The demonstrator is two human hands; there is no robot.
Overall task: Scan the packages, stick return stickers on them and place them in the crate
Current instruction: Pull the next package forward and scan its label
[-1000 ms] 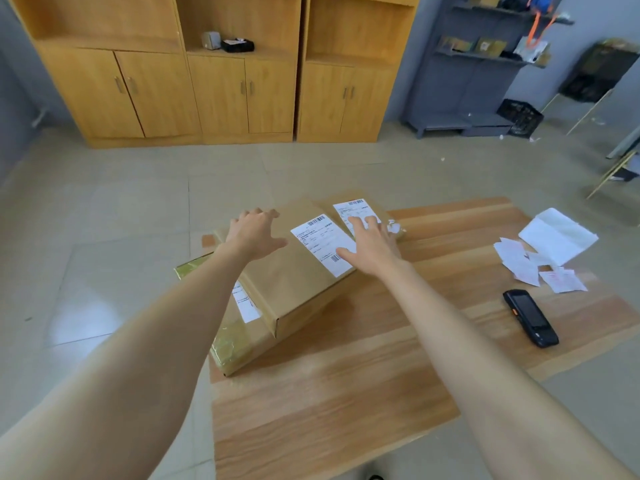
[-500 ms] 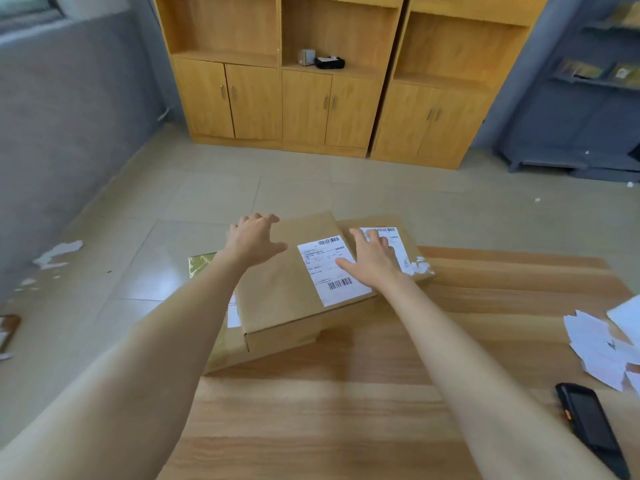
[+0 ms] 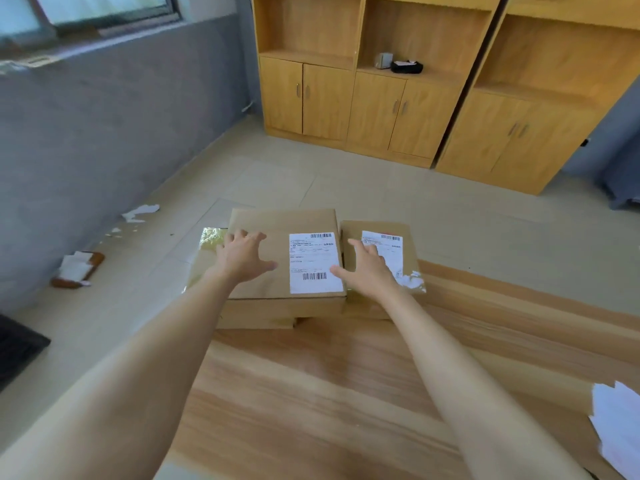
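Soft, even daylight fills the room where I stand, coming from the window [image 3: 100,12] at upper left, which is washed out pale. My forearms throw only faint shadows on the table [image 3: 311,393]. The gold foil [image 3: 212,234] glints. The cabinets [image 3: 433,98] lean and bow outward from wide-angle distortion. Everything is slightly soft; label [image 3: 314,262] print is unreadable, and my arms smear near the bottom edge.

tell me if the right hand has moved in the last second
Yes. The right hand slid right, off the corner of the big box's label and onto the smaller box; only its thumb reaches that label's edge.
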